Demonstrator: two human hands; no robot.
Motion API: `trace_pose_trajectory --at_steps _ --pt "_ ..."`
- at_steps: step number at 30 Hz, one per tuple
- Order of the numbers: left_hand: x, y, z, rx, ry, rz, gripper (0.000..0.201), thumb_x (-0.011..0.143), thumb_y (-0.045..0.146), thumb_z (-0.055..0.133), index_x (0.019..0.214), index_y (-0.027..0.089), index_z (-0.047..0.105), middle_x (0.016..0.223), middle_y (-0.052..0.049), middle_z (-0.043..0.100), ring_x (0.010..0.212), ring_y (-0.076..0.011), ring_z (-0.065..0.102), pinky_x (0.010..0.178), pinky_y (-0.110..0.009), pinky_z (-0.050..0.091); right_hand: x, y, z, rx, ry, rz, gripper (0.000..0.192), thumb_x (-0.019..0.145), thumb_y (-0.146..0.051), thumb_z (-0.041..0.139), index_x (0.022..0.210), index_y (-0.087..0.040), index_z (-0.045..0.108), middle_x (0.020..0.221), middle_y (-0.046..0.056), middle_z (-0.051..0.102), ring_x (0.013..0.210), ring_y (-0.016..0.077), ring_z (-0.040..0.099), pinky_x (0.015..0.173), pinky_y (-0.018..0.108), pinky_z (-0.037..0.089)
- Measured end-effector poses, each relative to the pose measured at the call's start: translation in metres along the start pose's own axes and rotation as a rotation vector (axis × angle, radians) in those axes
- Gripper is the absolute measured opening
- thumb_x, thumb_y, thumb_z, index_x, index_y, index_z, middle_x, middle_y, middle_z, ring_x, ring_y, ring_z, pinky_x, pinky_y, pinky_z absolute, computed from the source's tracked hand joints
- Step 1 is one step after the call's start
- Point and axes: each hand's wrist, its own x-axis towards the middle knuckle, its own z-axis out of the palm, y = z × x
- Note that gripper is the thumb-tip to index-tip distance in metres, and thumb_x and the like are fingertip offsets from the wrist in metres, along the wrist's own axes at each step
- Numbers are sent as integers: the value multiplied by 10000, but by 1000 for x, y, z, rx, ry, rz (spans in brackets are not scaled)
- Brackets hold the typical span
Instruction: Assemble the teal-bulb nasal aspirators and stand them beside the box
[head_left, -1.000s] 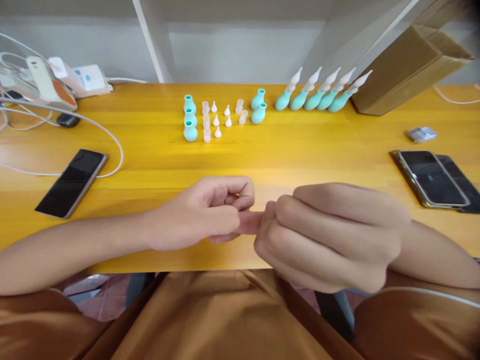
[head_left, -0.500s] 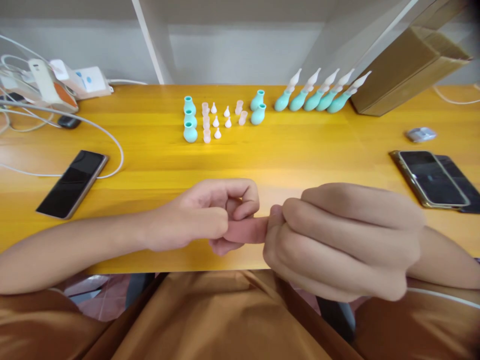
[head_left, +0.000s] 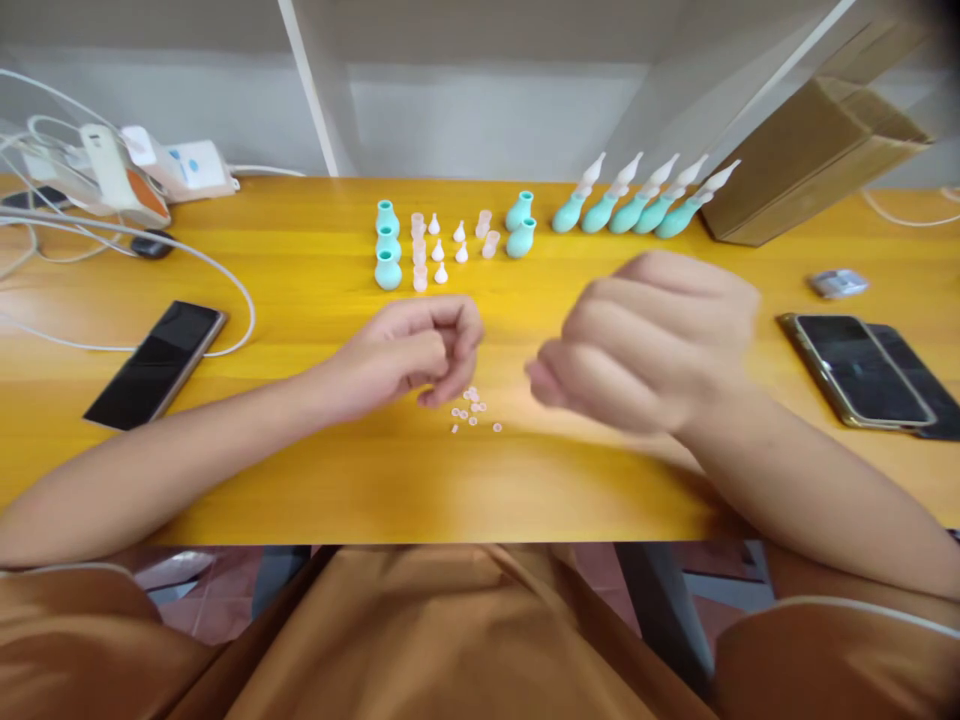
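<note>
Resting on a yellow table point(head_left: 300, 480), the person's left hand point(head_left: 409, 350) is curled with fingertips pinched just above a small scatter of about eight pale beads point(head_left: 472, 410), whether it holds one cannot be told. The right hand point(head_left: 645, 340) hovers beside them as a blurred loose fist. Behind stand five teal bulbs point(head_left: 388, 245), five assembled teal aspirators point(head_left: 637, 195) and three phones point(head_left: 154, 362).
</note>
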Motion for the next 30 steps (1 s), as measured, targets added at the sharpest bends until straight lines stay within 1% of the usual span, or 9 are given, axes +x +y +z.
trace_pose_trajectory --at_steps 2,4,6,11,14,19,21,25,30 --pt "8 -5 -15 85 115 43 81 776 184 635 810 204 565 573 23 566 505 -115 481 518 -239 373 -19 7 21 4 -19 233 345 1073 -188 570 736 -239 515 643 -9 548 567 154 372 570 342 306" --pt "12 -12 -27 182 193 59 59 815 184 643 826 198 587 566 34 560 506 -104 477 524 -226 363 -40 8 38 107 -239 454 194 1061 -158 519 903 -229 605 766 16 680 584 160 447 597 328 325" --pt "11 -20 -35 275 231 39 51 851 199 657 861 194 607 570 42 565 508 -99 468 522 -219 346 -59 3 48 218 -421 615 200 1033 -118 481 1091 -220 643 939 53 773 625 172 526 608 315 322" --pt "-5 -36 -46 493 281 8 108 942 272 642 886 182 651 622 41 574 563 -101 488 562 -217 372 -80 -11 56 427 -638 682 201 1050 -142 455 1032 -223 639 1040 97 793 745 200 620 635 310 297" --pt "-12 -43 -54 568 300 -25 138 952 260 601 853 179 652 627 41 575 578 -101 493 582 -218 381 -79 -12 65 525 -608 731 218 1074 -190 445 912 -228 586 902 69 745 748 199 605 663 312 314" --pt "-10 -54 -65 509 390 -23 125 926 268 573 849 190 633 582 56 541 537 -106 450 543 -226 344 -73 -4 100 752 -544 1086 479 1162 -463 393 753 -236 495 636 -11 555 595 159 491 669 314 341" --pt "-9 -58 -69 489 405 -11 129 914 279 560 839 196 625 567 56 535 521 -109 438 530 -229 333 -73 -2 119 839 -426 1145 453 1135 -419 397 725 -241 470 618 -17 526 583 155 473 681 315 373" --pt "-9 -61 -71 512 371 -4 137 905 288 553 837 198 631 566 54 539 521 -114 448 529 -229 328 -76 1 154 839 -131 1132 110 885 -143 499 866 -245 537 750 4 617 714 198 560 771 331 471" --pt "-12 -63 -70 599 335 18 162 930 301 549 861 192 647 585 57 546 534 -113 465 553 -232 352 -75 11 179 724 -69 932 365 839 -93 517 1034 -224 797 1240 121 692 1217 295 661 1115 490 526"
